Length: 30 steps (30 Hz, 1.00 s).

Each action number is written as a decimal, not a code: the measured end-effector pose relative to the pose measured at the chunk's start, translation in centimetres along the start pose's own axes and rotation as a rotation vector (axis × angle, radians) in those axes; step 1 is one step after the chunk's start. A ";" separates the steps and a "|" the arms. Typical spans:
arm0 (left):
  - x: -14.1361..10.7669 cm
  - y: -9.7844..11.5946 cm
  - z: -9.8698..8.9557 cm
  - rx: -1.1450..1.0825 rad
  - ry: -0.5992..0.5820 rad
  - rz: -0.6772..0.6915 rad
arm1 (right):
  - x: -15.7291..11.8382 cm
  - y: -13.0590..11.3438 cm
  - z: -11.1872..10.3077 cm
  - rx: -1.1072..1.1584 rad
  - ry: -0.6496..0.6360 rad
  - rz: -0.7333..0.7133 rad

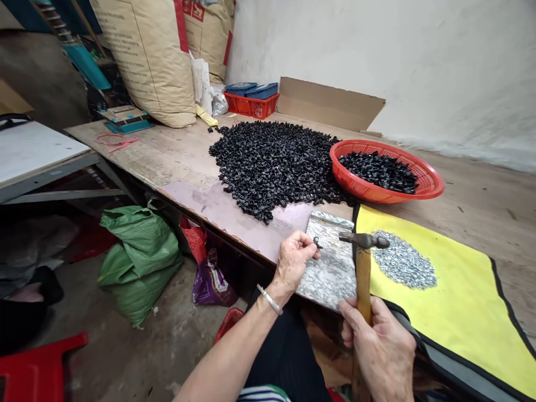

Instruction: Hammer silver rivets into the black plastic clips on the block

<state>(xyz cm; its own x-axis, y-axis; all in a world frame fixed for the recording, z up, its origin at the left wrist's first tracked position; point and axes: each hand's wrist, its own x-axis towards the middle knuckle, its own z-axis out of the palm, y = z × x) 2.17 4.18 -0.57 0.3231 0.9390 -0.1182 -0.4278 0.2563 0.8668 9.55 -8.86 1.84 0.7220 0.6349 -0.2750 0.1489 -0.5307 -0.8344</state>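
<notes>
on my feed i have two hands at work: the left hand (293,262) pinches a small black plastic piece (317,242) between its fingers (307,248), just over a scuffed metal plate (330,273). the right hand (377,352) closes round a wooden-handled hammer (363,279). a heap of black pieces (272,167) lies farther along the surface (176,156).

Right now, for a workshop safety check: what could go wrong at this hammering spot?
The hammer in the right hand hangs close to the left hand pinching a small black piece, so a miss could hit fingers. The scuffed grey slab sits at the edge of the table and might shift.
</notes>
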 end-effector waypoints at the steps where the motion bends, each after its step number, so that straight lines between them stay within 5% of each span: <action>1: -0.3 0.0 0.0 0.003 0.004 -0.006 | -0.1 0.2 -0.1 -0.005 0.000 0.003; 11: -0.8 1.9 -1.4 -0.187 0.126 0.012 | -0.1 1.0 -0.8 0.085 0.024 0.008; 20: -4.7 2.7 -3.2 -0.049 0.159 -0.131 | 0.5 1.9 -2.3 -0.252 0.077 -0.248; 30: -5.0 1.8 -3.3 0.212 0.137 -0.127 | 0.0 1.1 -2.6 -0.326 0.023 -0.336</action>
<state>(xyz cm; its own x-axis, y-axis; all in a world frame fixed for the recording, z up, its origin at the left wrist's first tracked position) -2.99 0.71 -0.05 0.2394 0.9285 -0.2839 -0.2002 0.3333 0.9213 11.42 -10.89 2.18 0.6115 0.7913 -0.0013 0.5789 -0.4485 -0.6810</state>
